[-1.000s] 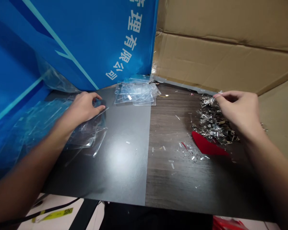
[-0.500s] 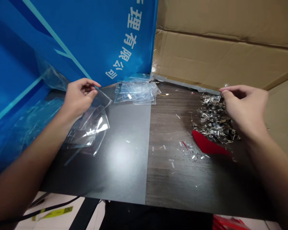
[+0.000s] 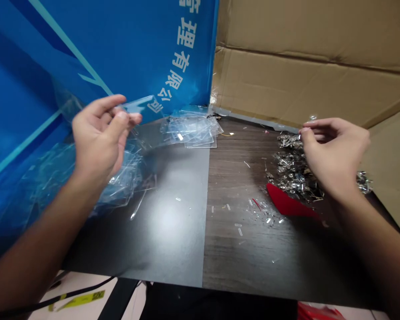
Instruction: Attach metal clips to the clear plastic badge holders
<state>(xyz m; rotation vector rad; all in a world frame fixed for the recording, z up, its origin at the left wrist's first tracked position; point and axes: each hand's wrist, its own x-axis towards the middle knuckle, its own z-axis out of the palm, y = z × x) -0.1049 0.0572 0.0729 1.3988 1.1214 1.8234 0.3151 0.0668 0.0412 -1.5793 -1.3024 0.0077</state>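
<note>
From the head camera, the left hand (image 3: 98, 133) grips a clear plastic sleeve (image 3: 138, 104) between thumb and fingers, raised above a loose heap of sleeves (image 3: 120, 178) on the tabletop (image 3: 173, 249). A neater stack of sleeves (image 3: 191, 131) lies farther along. The right hand (image 3: 333, 151) narrowly pinches a small metal clip (image 3: 312, 118) over a pile of metal clips (image 3: 295, 164), which touches a red scrap (image 3: 286, 202).

Probably a makeshift workshop: laminate table (image 3: 173, 253), cardboard sheets (image 3: 296, 84), blue printed banner (image 3: 120, 49).

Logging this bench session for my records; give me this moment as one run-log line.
left hand: pinching clear rectangular plastic sleeve | right hand: above heap of small silver metal clips
</note>
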